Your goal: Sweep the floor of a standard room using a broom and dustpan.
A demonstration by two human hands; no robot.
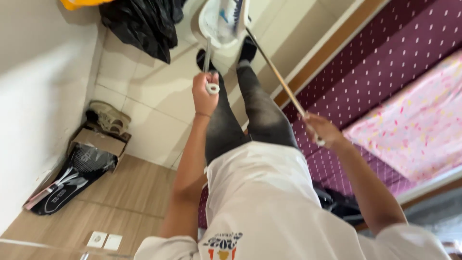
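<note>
My left hand [204, 93] is closed around the top of a thin white handle that runs down to a white dustpan [216, 24] on the tiled floor by my feet. A long wooden broomstick [276, 74] is gripped near its upper end by my right hand [323, 130]. The stick slants down to the dustpan, and the broom head [239, 14] rests at the pan's edge. My legs in dark grey trousers [250, 106] stand between the two hands, with black socks near the pan.
A black plastic bag [139, 24] lies on the tiles at the back left, next to something yellow [77, 4]. Sandals [109, 117], a cardboard box [96, 141] and a black racket bag [72, 179] sit by the white wall. A bed with a maroon dotted sheet [385, 62] and pink blanket [418, 120] is on the right.
</note>
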